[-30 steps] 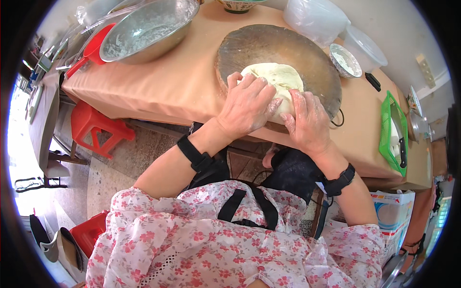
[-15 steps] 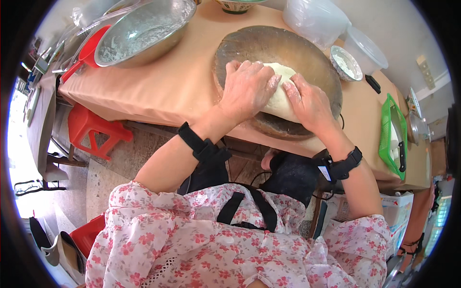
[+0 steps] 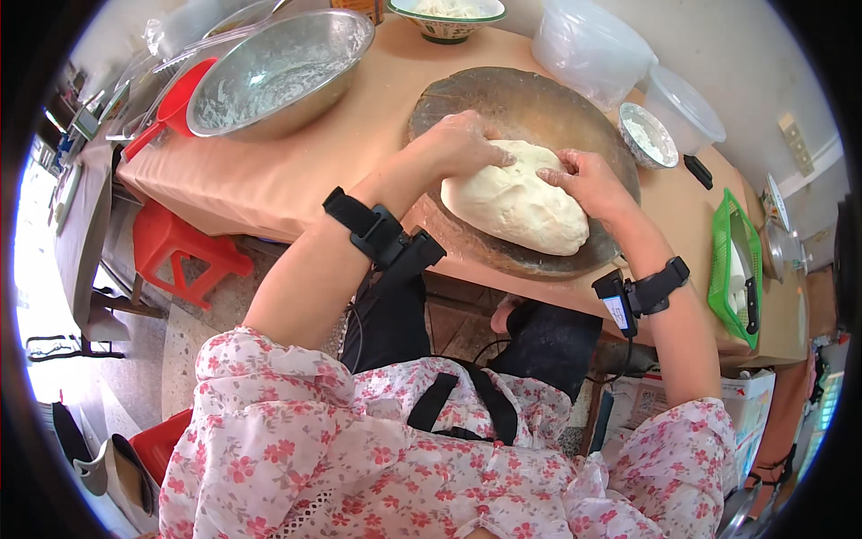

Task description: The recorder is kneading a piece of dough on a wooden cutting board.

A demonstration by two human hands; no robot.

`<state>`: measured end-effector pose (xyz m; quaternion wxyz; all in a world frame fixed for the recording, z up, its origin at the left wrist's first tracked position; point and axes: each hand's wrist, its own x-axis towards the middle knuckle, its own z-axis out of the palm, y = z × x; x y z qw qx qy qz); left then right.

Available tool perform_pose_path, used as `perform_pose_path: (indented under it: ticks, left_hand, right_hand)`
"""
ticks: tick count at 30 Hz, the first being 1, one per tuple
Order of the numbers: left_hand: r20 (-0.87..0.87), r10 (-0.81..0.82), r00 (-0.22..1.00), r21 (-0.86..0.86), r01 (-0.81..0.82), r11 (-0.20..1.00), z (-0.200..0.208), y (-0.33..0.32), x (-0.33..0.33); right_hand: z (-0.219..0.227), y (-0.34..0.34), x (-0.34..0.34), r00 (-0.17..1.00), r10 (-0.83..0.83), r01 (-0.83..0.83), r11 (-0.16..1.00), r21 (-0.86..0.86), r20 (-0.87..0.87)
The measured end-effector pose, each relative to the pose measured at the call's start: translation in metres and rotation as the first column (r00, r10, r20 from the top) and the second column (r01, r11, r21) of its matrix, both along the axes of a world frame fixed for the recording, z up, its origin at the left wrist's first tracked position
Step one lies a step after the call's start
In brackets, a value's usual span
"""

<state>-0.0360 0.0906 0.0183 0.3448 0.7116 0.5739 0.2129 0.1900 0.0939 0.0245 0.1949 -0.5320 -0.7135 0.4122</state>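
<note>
At the far left, a red scoop (image 3: 171, 108) lies beside a large metal bowl (image 3: 278, 67) dusted with flour residue; both rest on the tan-covered worktop (image 3: 269, 171). A red stool (image 3: 184, 256) stands on the floor below the worktop edge.

At centre, a round wooden board (image 3: 530, 99) carries the dough (image 3: 516, 202), a single pale, smooth, oblong mass lying on the near half of the board.

The left hand (image 3: 462, 144) presses on the upper left end of the dough, its grip closed down on the mass with fingers curled onto the surface. The right hand (image 3: 588, 184) bears on the upper right side, its grip likewise bent onto the dough. Each wrist carries a black strap.

To the right stand a small bowl of flour (image 3: 648, 135), two clear plastic containers (image 3: 588, 45) and a green basket (image 3: 729, 269) holding a knife.

Progress assessment: the flour appears fully combined into one cohesive lump, so mixing looks complete. Kneading appears to be under way. No portions are divided or shaped; that work seems to remain.
</note>
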Motion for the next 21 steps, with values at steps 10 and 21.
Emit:
perform_pose_path:
  ticks: [10,21]
  left_hand:
    - [0.201,-0.052,0.978,0.454,-0.046,0.89,0.015,-0.013,0.01]
    - [-0.148,-0.035,0.988,0.684,0.128,0.718,0.01,-0.03,0.017]
  right_hand:
    - [0.039,-0.011,0.002,0.996,-0.05,0.008,0.893,0.45,0.081]
    - [0.054,-0.033,0.005,0.953,0.079,-0.218,0.848,0.483,0.292]
